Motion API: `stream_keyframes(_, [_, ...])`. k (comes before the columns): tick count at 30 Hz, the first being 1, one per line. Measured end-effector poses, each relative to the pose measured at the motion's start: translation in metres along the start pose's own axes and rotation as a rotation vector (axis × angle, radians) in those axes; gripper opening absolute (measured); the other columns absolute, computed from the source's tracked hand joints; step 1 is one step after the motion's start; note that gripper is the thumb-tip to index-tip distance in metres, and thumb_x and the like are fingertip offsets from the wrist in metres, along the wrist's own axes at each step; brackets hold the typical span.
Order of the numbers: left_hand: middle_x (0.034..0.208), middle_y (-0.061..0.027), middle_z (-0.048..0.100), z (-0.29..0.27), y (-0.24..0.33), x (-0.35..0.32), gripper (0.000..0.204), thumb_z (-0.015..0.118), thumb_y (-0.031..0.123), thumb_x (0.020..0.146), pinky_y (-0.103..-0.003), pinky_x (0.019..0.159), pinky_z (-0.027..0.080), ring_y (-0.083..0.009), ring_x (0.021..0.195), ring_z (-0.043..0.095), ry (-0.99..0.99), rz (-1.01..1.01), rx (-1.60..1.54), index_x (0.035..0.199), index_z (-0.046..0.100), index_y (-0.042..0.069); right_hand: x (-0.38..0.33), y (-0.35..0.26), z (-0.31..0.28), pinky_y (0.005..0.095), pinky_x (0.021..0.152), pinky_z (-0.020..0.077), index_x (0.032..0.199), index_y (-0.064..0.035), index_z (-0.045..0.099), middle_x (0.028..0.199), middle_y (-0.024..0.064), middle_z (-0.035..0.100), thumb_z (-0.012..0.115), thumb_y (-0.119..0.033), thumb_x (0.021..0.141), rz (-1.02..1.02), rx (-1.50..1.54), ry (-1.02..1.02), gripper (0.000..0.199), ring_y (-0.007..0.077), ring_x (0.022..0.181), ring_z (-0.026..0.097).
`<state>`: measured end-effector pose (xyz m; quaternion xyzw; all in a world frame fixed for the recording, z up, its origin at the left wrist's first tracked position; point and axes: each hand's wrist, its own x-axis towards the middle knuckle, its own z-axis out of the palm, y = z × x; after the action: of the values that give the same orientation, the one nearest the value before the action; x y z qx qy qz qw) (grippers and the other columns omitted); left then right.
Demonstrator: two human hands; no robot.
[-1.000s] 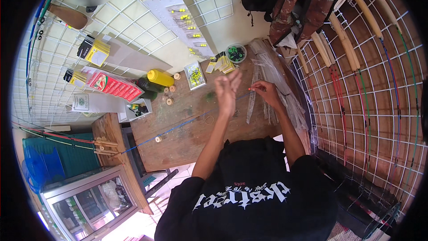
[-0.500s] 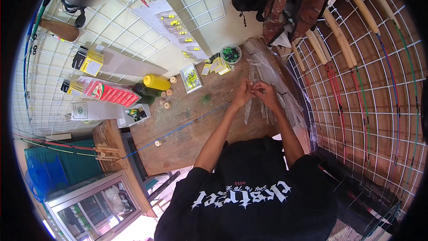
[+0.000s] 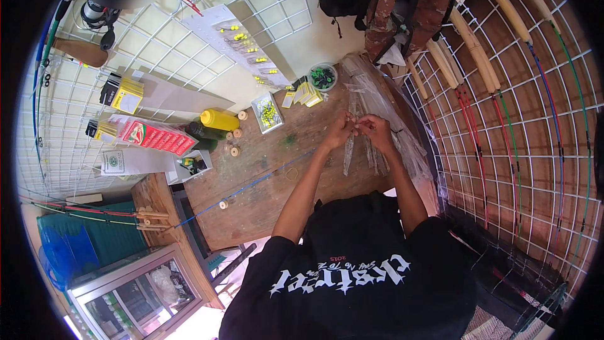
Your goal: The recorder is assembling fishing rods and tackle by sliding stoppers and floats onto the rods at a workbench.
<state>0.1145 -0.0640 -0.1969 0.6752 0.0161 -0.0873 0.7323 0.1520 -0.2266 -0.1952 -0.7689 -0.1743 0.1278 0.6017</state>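
Both hands meet over the wooden bench, pinching a narrow clear plastic sleeve between them.

The left hand (image 3: 340, 131) and right hand (image 3: 376, 130) sit fingertip to fingertip, each nipping the top of the long transparent plastic sleeve (image 3: 348, 154), which hangs down toward the person. More clear sleeves (image 3: 402, 141) lie heaped just right of the right hand. Left of the left hand a thin blue rod (image 3: 251, 184) crosses the brown wooden bench (image 3: 264, 211); beyond it stands a yellow plastic bottle (image 3: 219, 119).
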Motion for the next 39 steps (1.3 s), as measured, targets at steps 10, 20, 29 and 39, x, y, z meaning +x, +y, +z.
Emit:
stream_keyframes(10, [0.086,-0.0067,0.057,-0.008,-0.003,-0.003,0.01,0.049,0.006,0.094,-0.027,0.065,0.046,-0.0137,0.074,0.06,-0.022,-0.013,0.1,0.102,0.044,0.003,-0.002,-0.014,-0.005,0.0221,0.064,0.0481,0.097,0.0014,0.066,0.082,0.006,0.069,0.066,-0.003,0.082,-0.017,0.073,-0.105,0.016,0.0083,0.07,0.062])
stream_keyframes(20, [0.082,-0.0052,0.062,-0.004,0.029,-0.009,0.026,0.062,0.022,0.09,-0.024,0.059,0.042,-0.0104,0.073,0.058,0.014,-0.253,-0.032,0.105,0.049,0.005,-0.001,-0.035,-0.021,0.0292,0.069,0.0496,0.092,-0.0031,0.071,0.082,0.0096,0.07,0.067,-0.01,0.082,-0.055,-0.132,-0.178,0.013,0.0158,0.075,0.066])
stream_keyframes(29, [0.084,-0.0049,0.063,-0.008,0.027,-0.008,0.029,0.074,0.014,0.079,-0.026,0.064,0.046,-0.0116,0.076,0.057,-0.039,-0.148,0.193,0.102,0.061,0.003,-0.001,-0.026,-0.023,0.03,0.067,0.0484,0.092,-0.0033,0.071,0.081,0.0112,0.066,0.069,-0.007,0.078,-0.136,-0.166,-0.187,0.014,0.0202,0.074,0.064])
stream_keyframes(39, [0.073,-0.0111,0.065,0.001,0.031,-0.006,0.023,0.074,0.011,0.072,-0.032,0.064,0.049,-0.0169,0.067,0.063,0.056,-0.04,0.575,0.092,0.066,0.003,-0.002,-0.027,-0.019,0.0306,0.065,0.0485,0.086,-0.0005,0.069,0.081,0.0112,0.065,0.07,-0.006,0.076,-0.094,-0.182,-0.15,0.011,0.0203,0.071,0.062])
